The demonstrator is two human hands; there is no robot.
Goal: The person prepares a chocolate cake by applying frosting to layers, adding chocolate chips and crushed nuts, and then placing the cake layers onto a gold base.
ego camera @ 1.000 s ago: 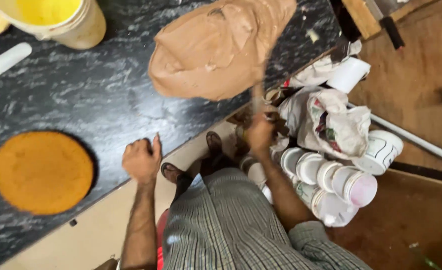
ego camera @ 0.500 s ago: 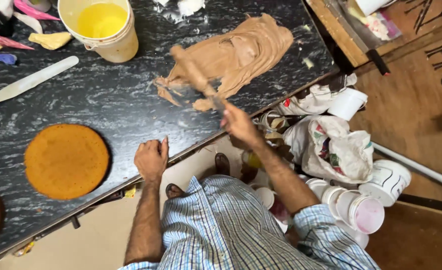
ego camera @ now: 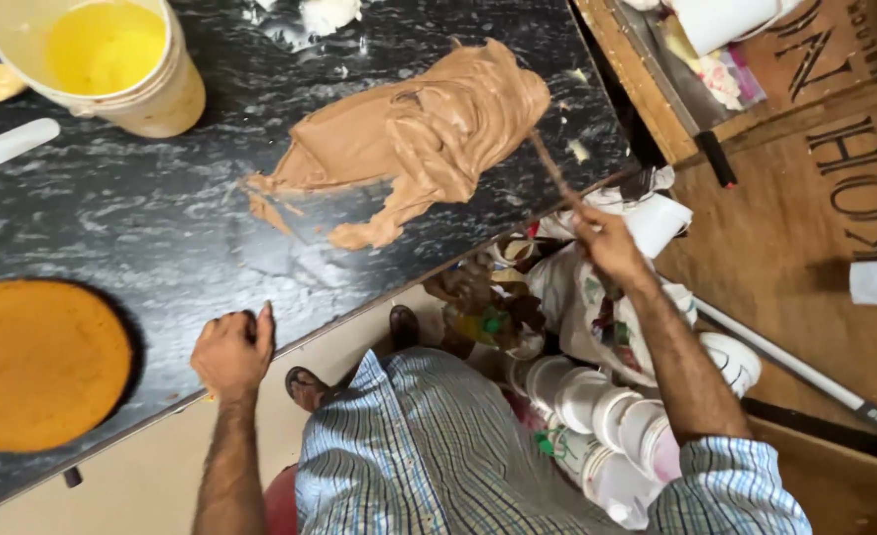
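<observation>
From my head camera, my right hand [ego camera: 607, 243] is closed around the handle of a thin spatula [ego camera: 554, 173], off the table's near edge. The blade slants up and away from my fist to the right edge of the brown cream [ego camera: 419, 139], a wide, folded smear lying on the dark marble table [ego camera: 161, 258]. My left hand [ego camera: 232, 352] rests curled on the table's front edge, holding nothing, well apart from the cream. A round orange sponge cake [ego camera: 37, 362] lies left of that hand. A bucket of yellow liquid [ego camera: 107, 59] stands at the far left.
</observation>
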